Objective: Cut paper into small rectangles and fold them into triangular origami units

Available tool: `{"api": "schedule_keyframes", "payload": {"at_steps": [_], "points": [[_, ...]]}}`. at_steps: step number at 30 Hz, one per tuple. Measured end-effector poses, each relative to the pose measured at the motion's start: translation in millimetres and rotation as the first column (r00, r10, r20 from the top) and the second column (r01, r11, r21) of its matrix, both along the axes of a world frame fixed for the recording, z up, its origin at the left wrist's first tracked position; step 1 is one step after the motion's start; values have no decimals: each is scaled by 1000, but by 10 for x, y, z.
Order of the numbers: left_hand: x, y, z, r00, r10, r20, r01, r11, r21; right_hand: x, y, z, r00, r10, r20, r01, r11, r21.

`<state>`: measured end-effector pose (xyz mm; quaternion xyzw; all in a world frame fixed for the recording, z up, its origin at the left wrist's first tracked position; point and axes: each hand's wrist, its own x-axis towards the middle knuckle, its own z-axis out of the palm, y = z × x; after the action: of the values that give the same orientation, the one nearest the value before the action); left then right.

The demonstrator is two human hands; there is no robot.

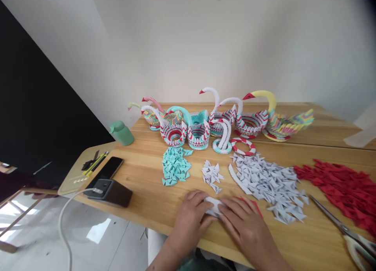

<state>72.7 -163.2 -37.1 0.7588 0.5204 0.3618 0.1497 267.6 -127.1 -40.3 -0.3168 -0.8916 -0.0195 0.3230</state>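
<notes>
A small folded piece of white paper (214, 206) lies on the wooden table between my hands, near its front edge. My left hand (192, 210) has its fingers closed on the paper's left end. My right hand (242, 216) presses the other end with its fingertips. Part of the paper is hidden under the fingers. Red paper (255, 206) shows from beneath my right hand. Just beyond the hands is a small pile of white folded triangles (212, 174).
Teal triangles (175, 166), a larger white pile (267, 180) and red triangles (340, 188) lie around. Folded-paper swans (198, 135) line the back. Scissors (337, 224) lie at right; a phone (107, 171), dark box (110, 192) and green jug (122, 133) stand left.
</notes>
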Motion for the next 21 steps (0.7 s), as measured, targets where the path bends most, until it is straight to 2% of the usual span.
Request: {"api": "schedule_keyframes", "payload": {"at_steps": [3, 6, 7, 8, 9, 10, 12, 14, 16, 18, 20, 21], "points": [[-32, -92, 21, 997, 31, 74, -37, 996, 84, 29, 38, -19, 999, 24, 30, -25, 1000, 14], [-192, -380, 16, 974, 157, 166, -189, 960, 205, 50, 53, -67, 998, 33, 53, -34, 999, 9], [-283, -514, -1, 939, 277, 204, -324, 913, 248, 57, 56, -90, 998, 30, 54, -30, 1000, 4], [-392, -655, -27, 875, 424, 235, -477, 838, 265, 65, 60, -114, 998, 30, 54, -30, 1000, 1], [-517, -795, -59, 771, 574, 274, -633, 737, 236, 73, 64, -139, 998, 34, 54, -34, 999, 2], [-655, -922, -95, 650, 675, 349, -758, 604, 246, 81, 71, -161, 997, 43, 58, -43, 999, 4], [-944, -1108, -167, 493, 784, 376, -870, 437, 229, 95, 86, -195, 996, 63, 68, -64, 998, 10], [-1206, -1171, -215, 409, 845, 345, -910, 347, 227, 101, 100, -204, 995, 63, 72, -65, 998, 18], [-1402, -1120, -219, 333, 889, 316, -935, 266, 235, 97, 104, -192, 996, 59, 66, -60, 998, 19], [-1521, -999, -176, 335, 913, 232, -939, 305, 156, 86, 96, -168, 996, 65, 54, -66, 998, 10], [-1577, -864, -104, 257, 950, 175, -966, 257, 22, 75, 80, -144, 996, 78, 47, -77, 997, -10], [-1587, -804, -68, 239, 954, 180, -965, 254, -61, 71, 71, -135, 996, 82, 46, -81, 997, -18]]}}
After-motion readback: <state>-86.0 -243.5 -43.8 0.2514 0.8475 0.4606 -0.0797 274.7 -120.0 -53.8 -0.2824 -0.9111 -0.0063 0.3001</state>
